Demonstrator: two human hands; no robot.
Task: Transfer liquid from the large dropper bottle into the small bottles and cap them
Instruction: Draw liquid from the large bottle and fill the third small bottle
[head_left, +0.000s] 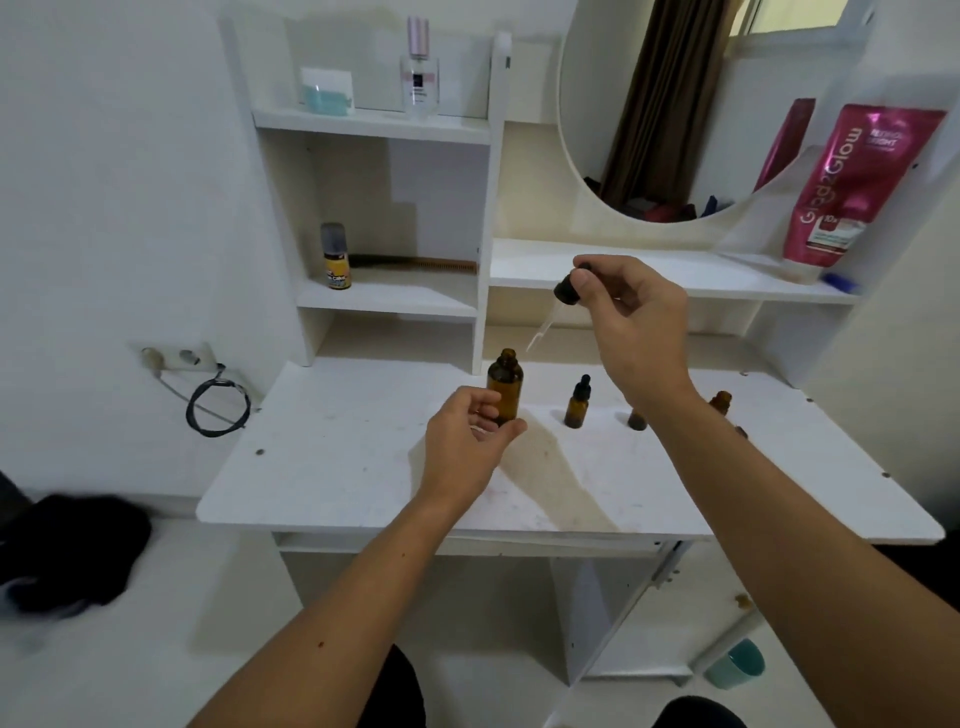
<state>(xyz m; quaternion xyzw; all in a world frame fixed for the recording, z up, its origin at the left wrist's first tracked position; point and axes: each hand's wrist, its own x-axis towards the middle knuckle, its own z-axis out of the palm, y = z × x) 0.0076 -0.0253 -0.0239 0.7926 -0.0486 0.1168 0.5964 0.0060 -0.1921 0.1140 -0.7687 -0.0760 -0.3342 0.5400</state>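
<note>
White vanity desk (363, 467), shelves behind. From the head view, the left hand (467, 436) curls loosely round the base of the large dropper bottle (505, 382), standing open. The right hand (634, 322) pinches the dropper (566, 288), its pipette tilted above the neck. Small bottles (577, 402) stand just right. I'd steady the base and carry the tip straight, without squeezing early.

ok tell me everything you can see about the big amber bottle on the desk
The large amber bottle looks like brown translucent glass, round, with a narrow threaded neck. It stands upright on the white desk, left of the small bottles, and is open: its dropper, black cap and clear pipette, is held above it to the right by the right hand. The left hand curls around its lower part. Its liquid level cannot be told.
</note>
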